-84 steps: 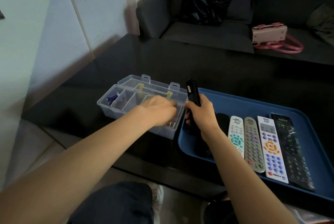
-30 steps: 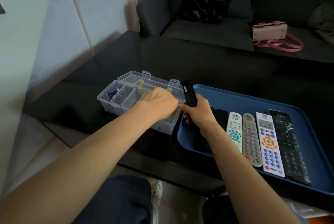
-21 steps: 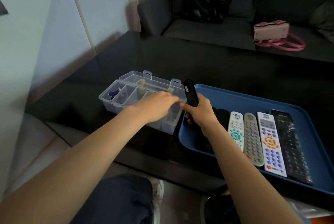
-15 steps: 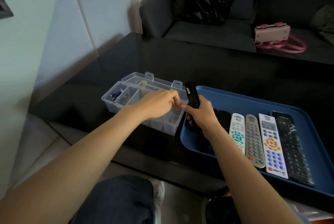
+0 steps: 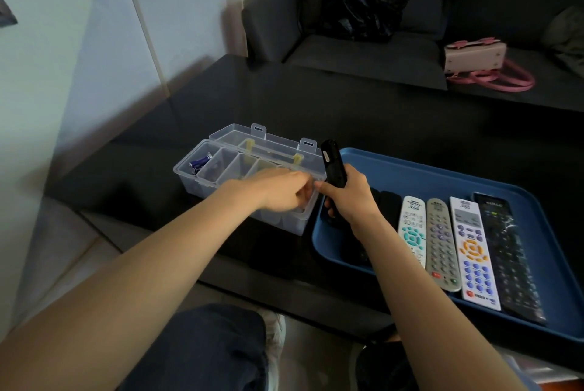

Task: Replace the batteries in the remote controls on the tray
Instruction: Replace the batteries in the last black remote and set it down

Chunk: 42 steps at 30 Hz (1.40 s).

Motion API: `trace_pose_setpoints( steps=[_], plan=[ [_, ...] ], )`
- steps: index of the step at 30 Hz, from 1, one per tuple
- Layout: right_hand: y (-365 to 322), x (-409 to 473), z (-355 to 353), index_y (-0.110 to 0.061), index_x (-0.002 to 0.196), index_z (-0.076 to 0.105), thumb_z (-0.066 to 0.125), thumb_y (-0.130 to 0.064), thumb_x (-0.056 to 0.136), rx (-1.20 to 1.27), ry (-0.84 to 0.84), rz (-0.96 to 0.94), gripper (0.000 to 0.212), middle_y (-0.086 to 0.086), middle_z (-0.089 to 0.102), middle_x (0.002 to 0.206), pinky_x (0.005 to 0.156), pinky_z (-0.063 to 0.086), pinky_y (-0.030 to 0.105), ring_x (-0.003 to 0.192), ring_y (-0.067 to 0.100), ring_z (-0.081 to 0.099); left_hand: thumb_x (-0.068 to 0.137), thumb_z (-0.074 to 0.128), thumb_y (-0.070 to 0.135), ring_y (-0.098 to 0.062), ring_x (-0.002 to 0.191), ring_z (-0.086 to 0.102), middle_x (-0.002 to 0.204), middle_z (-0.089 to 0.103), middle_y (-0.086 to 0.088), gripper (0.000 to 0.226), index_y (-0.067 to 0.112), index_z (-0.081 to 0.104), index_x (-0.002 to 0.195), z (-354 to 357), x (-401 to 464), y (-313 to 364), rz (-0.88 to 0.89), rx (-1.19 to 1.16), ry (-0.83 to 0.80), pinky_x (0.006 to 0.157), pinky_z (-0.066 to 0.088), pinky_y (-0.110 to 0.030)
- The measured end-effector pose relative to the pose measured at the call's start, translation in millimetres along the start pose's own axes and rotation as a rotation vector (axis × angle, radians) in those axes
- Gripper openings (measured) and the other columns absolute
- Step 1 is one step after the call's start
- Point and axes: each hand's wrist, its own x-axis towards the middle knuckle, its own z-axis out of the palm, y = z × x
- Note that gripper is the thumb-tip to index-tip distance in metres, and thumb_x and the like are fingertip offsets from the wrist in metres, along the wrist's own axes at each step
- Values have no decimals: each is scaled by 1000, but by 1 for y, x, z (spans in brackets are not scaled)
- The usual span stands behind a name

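Observation:
My right hand [image 5: 349,201] grips a black remote [image 5: 332,161] and holds it upright over the left end of the blue tray [image 5: 417,158]. My left hand [image 5: 281,190], blurred, hovers with curled fingers over the right end of the open clear plastic box [image 5: 218,174], fingertips close to my right thumb. Whether it holds anything is hidden. Purple batteries [image 5: 200,163] lie in the box's leftmost compartment. On the tray lie a white remote with teal buttons [image 5: 412,231], a grey remote [image 5: 441,243], a white remote with orange buttons [image 5: 473,253] and a long black remote [image 5: 509,253].
Tray and box stand near the front edge of a black glossy table [image 5: 316,106]. Two more dark remotes [image 5: 389,207] lie behind my right wrist. A grey sofa beyond holds a black bag [image 5: 360,3] and a pink handbag [image 5: 474,57]. A wall is to the left.
My left hand rose from the box's right compartments toward my right thumb, then sank slightly over the box's right end. My right hand kept the black remote upright.

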Motion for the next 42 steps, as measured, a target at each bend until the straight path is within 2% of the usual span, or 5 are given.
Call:
trace_pose_setpoints(
  steps=[14, 20, 24, 34, 42],
  plan=[
    [-3, -3, 1, -11, 97, 50, 67, -15, 87, -25, 15, 10, 20, 6, 54, 70, 48, 43, 26, 51, 13, 51, 85, 60, 28, -11, 88, 55, 96, 64, 9, 11, 30, 68, 93, -8, -8, -1, 72, 121, 88, 71, 44, -30],
    [-14, -12, -2, -10, 99, 54, 48, -27, 98, 125, -5, 119, 18, 5, 57, 71, 47, 44, 26, 51, 13, 50, 90, 56, 18, 12, 65, 54, 87, 63, 12, 9, 20, 64, 93, -13, -4, -6, -5, -410, 525, 57, 38, -10],
    [-21, -17, -7, -15, 89, 53, 32, -29, 103, 324, 7, 190, 29, 9, 60, 77, 47, 41, 27, 53, 16, 48, 90, 57, 17, 1, 75, 59, 84, 67, 9, 13, 18, 70, 92, -8, 15, 11, -63, -714, 901, 65, 44, -12],
    [-20, -16, -29, -18, 103, 54, 30, -24, 104, 250, -121, 119, 25, 9, 68, 93, 68, 50, 34, 69, 19, 63, 86, 64, 19, 5, 78, 59, 85, 66, 12, 9, 17, 70, 92, 8, 38, 25, -66, -837, 1033, 66, 42, -5],
    [-22, -15, -30, -14, 101, 54, 29, -22, 103, 410, -158, 96, 26, 16, 68, 89, 62, 49, 35, 60, 21, 61, 84, 66, 23, 8, 70, 57, 88, 69, 13, 12, 15, 72, 92, 6, 35, 35, -51, -758, 1156, 60, 40, -8]
  ],
)
